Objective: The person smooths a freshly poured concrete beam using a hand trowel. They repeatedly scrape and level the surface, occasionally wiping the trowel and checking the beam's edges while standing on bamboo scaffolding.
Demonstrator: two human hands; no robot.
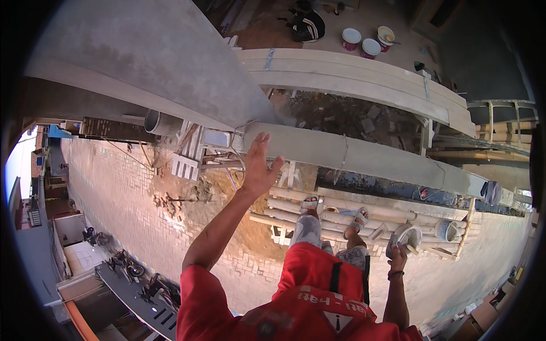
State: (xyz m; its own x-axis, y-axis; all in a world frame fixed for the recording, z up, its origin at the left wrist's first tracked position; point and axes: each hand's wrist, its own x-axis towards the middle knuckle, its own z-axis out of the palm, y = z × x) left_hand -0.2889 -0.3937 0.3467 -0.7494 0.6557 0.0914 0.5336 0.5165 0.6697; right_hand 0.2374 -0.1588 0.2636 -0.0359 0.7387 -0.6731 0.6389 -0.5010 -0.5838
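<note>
My left hand (260, 170) is stretched forward with fingers spread. It is over the near end of a long grey plastered ledge (313, 146), close to the foot of a broad grey concrete column (153, 54). Whether the palm presses on the ledge is hard to make out. Out to the right, my right hand (397, 259) grips the rim of a round grey bowl (410, 234). A short light-coloured handle lies against the bowl, and its other end is hidden. A grey bucket (447, 229) stands just beyond the bowl.
My sandalled feet stand on a scaffold of bamboo poles (341, 217), high above a brick-paved lane (125, 170). Pale beams (352, 71) run beyond the ledge, with rubble between. A person (307, 25) crouches farther off near several paint buckets (371, 48). A dark cloth (491, 192) hangs over the ledge.
</note>
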